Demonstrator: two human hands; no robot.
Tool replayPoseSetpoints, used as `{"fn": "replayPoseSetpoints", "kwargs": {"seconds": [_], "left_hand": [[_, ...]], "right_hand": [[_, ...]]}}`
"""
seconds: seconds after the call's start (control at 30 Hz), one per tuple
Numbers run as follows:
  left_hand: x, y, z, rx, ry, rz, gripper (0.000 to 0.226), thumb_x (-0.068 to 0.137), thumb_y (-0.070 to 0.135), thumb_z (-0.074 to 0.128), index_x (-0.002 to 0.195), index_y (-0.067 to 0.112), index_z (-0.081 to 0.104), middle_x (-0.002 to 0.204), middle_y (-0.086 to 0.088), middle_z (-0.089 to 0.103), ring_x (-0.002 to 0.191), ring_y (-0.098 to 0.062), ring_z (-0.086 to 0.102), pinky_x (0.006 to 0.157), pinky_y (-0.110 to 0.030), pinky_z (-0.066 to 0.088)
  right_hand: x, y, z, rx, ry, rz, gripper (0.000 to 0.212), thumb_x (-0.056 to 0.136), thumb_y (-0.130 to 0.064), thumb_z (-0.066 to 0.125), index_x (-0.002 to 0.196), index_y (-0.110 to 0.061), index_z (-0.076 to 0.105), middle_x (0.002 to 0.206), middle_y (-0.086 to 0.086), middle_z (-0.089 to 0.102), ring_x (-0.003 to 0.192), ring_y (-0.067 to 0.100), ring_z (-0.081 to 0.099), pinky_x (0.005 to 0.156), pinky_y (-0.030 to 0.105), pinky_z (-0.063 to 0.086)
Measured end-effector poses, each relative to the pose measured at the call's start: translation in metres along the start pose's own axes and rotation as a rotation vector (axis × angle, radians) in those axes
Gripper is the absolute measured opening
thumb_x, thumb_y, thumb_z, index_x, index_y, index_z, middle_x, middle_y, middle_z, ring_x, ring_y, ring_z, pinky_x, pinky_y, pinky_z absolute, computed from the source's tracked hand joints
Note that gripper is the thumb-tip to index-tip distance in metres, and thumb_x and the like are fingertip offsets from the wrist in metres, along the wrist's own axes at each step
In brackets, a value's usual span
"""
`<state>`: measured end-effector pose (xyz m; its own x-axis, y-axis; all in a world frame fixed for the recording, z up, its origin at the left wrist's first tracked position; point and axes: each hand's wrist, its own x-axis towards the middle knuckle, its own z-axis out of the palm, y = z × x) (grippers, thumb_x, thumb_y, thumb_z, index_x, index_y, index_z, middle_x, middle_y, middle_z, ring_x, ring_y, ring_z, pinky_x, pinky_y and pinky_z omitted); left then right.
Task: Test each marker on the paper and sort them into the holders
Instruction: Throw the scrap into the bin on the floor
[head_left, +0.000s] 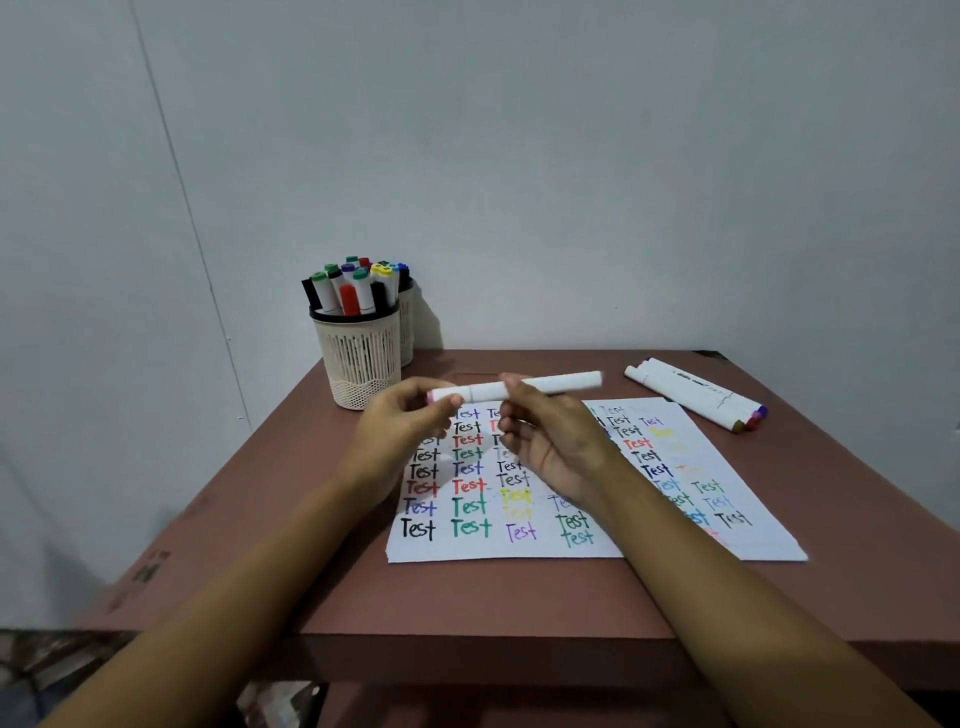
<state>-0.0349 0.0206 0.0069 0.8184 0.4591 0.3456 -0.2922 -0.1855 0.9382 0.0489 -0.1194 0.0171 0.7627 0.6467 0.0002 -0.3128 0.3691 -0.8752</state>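
Both hands hold one white marker (540, 385) level above the paper (597, 540). My left hand (410, 421) pinches its pink-tipped cap end on the left. My right hand (550, 436) grips the barrel near the middle, and the rest sticks out to the right. The sheet lies on the brown table (467, 597) and is covered with the word "Test" in many colours. A beige mesh holder (359, 358) full of several markers stands at the back left, with a second holder (408, 332) mostly hidden behind it.
Three loose white markers (696, 394) lie side by side at the table's back right, coloured caps pointing right. A pale wall rises right behind the table. The table's front edge is near my forearms.
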Motion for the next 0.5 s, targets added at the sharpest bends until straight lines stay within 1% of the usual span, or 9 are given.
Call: {"fn": "replayPoseSetpoints", "kwargs": {"seconds": [0.07, 0.1, 0.13, 0.17, 0.23, 0.3, 0.33, 0.4, 0.5], "left_hand": [[0.001, 0.009, -0.006, -0.161, 0.086, -0.040, 0.006, 0.087, 0.003, 0.056, 0.088, 0.005, 0.062, 0.060, 0.007, 0.062, 0.055, -0.002, 0.056, 0.056, -0.017, 0.046], [0.003, 0.015, -0.010, -0.220, 0.134, -0.042, 0.007, 0.088, 0.002, 0.054, 0.087, 0.004, 0.060, 0.059, 0.005, 0.064, 0.056, -0.004, 0.059, 0.056, -0.017, 0.049], [0.005, 0.022, -0.016, -0.251, 0.186, -0.030, 0.008, 0.089, 0.002, 0.053, 0.085, 0.004, 0.059, 0.061, 0.003, 0.066, 0.061, -0.008, 0.061, 0.059, -0.017, 0.052], [0.008, 0.029, -0.023, -0.246, 0.227, -0.010, 0.008, 0.089, 0.002, 0.053, 0.085, 0.004, 0.059, 0.067, -0.001, 0.066, 0.069, -0.012, 0.063, 0.065, -0.017, 0.055], [0.017, 0.041, -0.038, -0.147, 0.287, 0.048, 0.005, 0.089, 0.003, 0.055, 0.088, 0.004, 0.060, 0.082, -0.008, 0.063, 0.085, -0.020, 0.063, 0.076, -0.021, 0.056], [0.029, 0.056, -0.050, 0.007, 0.345, 0.114, 0.010, 0.089, 0.003, 0.056, 0.098, 0.005, 0.060, 0.090, -0.007, 0.062, 0.091, -0.021, 0.064, 0.078, -0.025, 0.056], [0.037, 0.066, -0.055, 0.078, 0.378, 0.149, 0.016, 0.089, 0.004, 0.057, 0.105, 0.005, 0.059, 0.092, -0.004, 0.062, 0.091, -0.020, 0.064, 0.078, -0.027, 0.056], [0.052, 0.090, -0.067, 0.187, 0.437, 0.221, 0.025, 0.088, 0.005, 0.058, 0.113, 0.003, 0.058, 0.095, -0.004, 0.062, 0.091, -0.020, 0.064, 0.081, -0.033, 0.055], [0.077, 0.121, -0.083, 0.312, 0.479, 0.307, 0.028, 0.086, 0.007, 0.059, 0.114, 0.003, 0.058, 0.101, -0.007, 0.060, 0.097, -0.022, 0.062, 0.087, -0.038, 0.054]], "right_hand": [[-0.001, -0.005, -0.004, 0.097, 0.084, -0.026, 0.015, 0.092, -0.020, 0.060, 0.083, -0.008, 0.059, 0.064, 0.006, 0.057, 0.054, 0.014, 0.058, 0.050, 0.022, 0.052], [-0.001, -0.006, -0.007, 0.089, 0.120, -0.057, 0.017, 0.093, -0.023, 0.058, 0.083, -0.009, 0.058, 0.065, 0.007, 0.057, 0.056, 0.016, 0.059, 0.053, 0.025, 0.053], [-0.001, -0.008, -0.009, 0.007, 0.148, -0.095, 0.020, 0.095, -0.026, 0.055, 0.082, -0.011, 0.058, 0.068, 0.007, 0.057, 0.060, 0.017, 0.058, 0.057, 0.028, 0.054], [-0.002, -0.007, -0.010, -0.171, 0.186, -0.142, 0.021, 0.096, -0.029, 0.053, 0.082, -0.013, 0.059, 0.072, 0.006, 0.057, 0.065, 0.018, 0.058, 0.064, 0.031, 0.053], [-0.003, -0.001, -0.016, -0.686, 0.279, -0.264, 0.020, 0.096, -0.031, 0.052, 0.089, -0.017, 0.063, 0.084, 0.004, 0.061, 0.082, 0.019, 0.060, 0.076, 0.034, 0.048], [-0.001, 0.010, -0.025, -1.188, 0.298, -0.368, 0.026, 0.096, -0.031, 0.052, 0.108, -0.013, 0.065, 0.104, 0.006, 0.064, 0.103, 0.021, 0.058, 0.084, 0.030, 0.044], [0.001, 0.015, -0.029, -1.358, 0.259, -0.397, 0.030, 0.096, -0.031, 0.051, 0.116, -0.012, 0.063, 0.114, 0.007, 0.062, 0.111, 0.023, 0.054, 0.090, 0.031, 0.043], [0.003, 0.022, -0.033, -1.520, 0.171, -0.391, 0.032, 0.095, -0.030, 0.050, 0.121, -0.014, 0.061, 0.122, 0.010, 0.058, 0.117, 0.025, 0.049, 0.097, 0.034, 0.041], [0.006, 0.024, -0.034, -1.564, 0.143, -0.389, 0.030, 0.093, -0.029, 0.051, 0.116, -0.016, 0.065, 0.117, 0.009, 0.058, 0.112, 0.024, 0.051, 0.094, 0.033, 0.044]]}}
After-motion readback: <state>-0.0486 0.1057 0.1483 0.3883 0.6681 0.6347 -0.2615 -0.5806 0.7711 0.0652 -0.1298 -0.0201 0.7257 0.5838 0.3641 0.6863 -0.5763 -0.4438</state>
